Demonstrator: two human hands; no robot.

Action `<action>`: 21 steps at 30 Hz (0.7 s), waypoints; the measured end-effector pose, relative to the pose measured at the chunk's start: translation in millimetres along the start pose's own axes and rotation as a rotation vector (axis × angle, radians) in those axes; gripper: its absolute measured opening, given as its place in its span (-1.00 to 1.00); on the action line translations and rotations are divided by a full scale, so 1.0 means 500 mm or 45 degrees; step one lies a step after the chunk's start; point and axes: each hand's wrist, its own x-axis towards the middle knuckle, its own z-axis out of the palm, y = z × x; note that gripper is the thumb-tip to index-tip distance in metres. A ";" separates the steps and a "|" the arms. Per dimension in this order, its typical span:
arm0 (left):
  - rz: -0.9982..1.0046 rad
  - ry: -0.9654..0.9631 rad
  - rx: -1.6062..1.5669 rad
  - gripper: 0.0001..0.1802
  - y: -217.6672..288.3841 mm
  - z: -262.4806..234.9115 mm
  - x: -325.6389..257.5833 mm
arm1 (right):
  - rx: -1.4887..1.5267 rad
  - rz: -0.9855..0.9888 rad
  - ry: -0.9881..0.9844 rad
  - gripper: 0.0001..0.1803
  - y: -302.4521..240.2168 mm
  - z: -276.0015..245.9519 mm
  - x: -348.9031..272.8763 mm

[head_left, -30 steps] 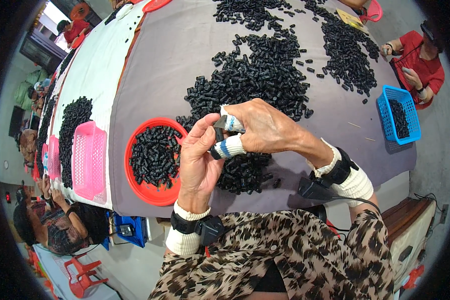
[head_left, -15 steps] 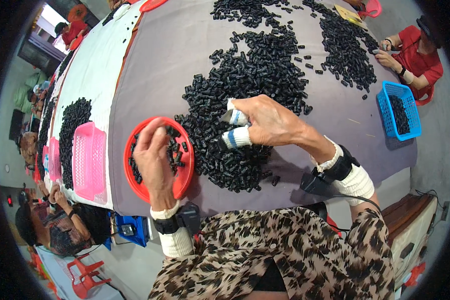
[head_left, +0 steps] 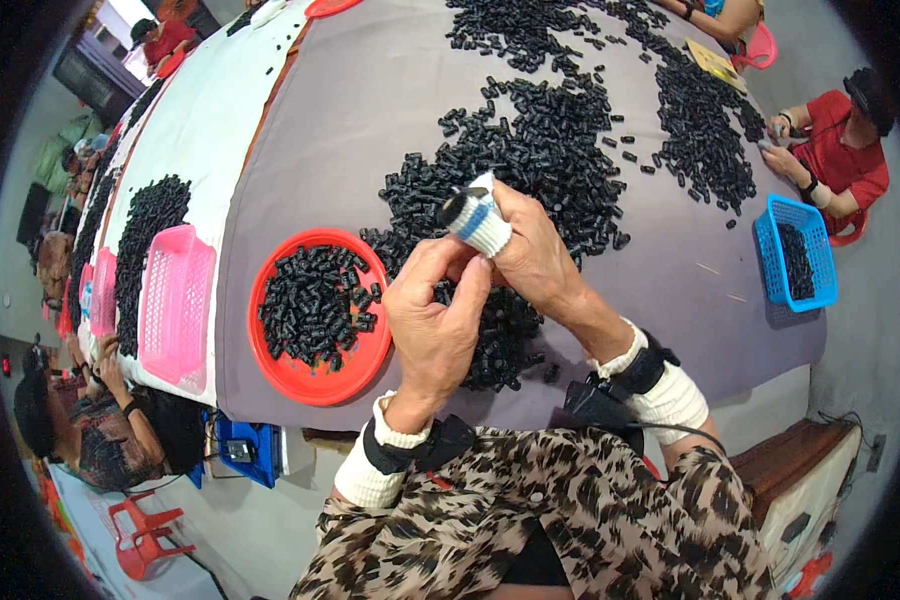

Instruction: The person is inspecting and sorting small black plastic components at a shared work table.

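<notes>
My left hand is closed, thumb and forefinger pressed together against the fingers of my right hand. The right hand is closed too, and white knitted finger covers with a blue stripe sit on its fingers. A dark tip shows at the end of one cover; whatever lies between the fingertips of both hands is hidden. Below and beyond them spreads a big pile of small black cylindrical pieces. To the left of my left hand, a round red tray holds many of these pieces.
Grey cloth covers the table. Pink baskets stand by another black pile at left. On the right are a blue basket, a further pile and a co-worker in red. Another person sits at lower left.
My left hand has moved from above the red tray rightward to meet my right hand. The tray's contents now show uncovered. My right hand's covered fingers have come together. The view has shifted slightly.
</notes>
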 end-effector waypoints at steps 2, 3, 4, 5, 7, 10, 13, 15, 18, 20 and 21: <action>0.049 0.016 0.095 -0.94 -0.001 0.001 0.002 | 0.013 0.030 -0.022 -0.61 0.006 0.006 -0.004; 0.054 0.021 0.093 -0.94 -0.001 -0.001 0.003 | 0.085 0.062 -0.024 -0.61 0.006 0.012 -0.008; 0.076 0.036 0.129 -0.95 -0.002 -0.003 0.003 | 0.158 0.095 -0.027 -0.61 0.006 0.017 -0.010; 0.097 0.051 0.164 -0.96 -0.003 -0.005 0.004 | 0.173 0.108 -0.023 -0.60 0.007 0.019 -0.011; 0.158 0.052 0.182 -0.96 0.002 -0.005 0.009 | 0.180 0.130 -0.026 -0.60 0.000 0.018 -0.014; 0.416 0.004 0.340 -0.95 0.009 0.000 0.016 | 0.247 -0.067 0.034 -0.69 -0.004 0.015 -0.011; 0.424 -0.047 0.339 -0.91 0.006 -0.002 0.012 | 0.212 -0.052 0.044 -0.76 0.003 0.011 -0.008; 0.397 -0.103 0.368 -0.95 0.007 -0.006 0.007 | 0.450 0.036 0.004 -0.83 0.012 0.015 -0.014; 0.432 -0.136 0.352 -0.95 0.004 -0.006 0.008 | 0.702 0.211 -0.124 -0.88 0.011 0.010 -0.018; 0.421 -0.175 0.439 -0.96 0.002 -0.007 0.013 | 0.583 0.190 -0.086 -0.93 0.010 0.008 -0.011; 0.398 -0.194 0.420 -0.95 0.000 -0.009 0.017 | 0.572 0.224 -0.075 -0.88 0.012 0.004 -0.007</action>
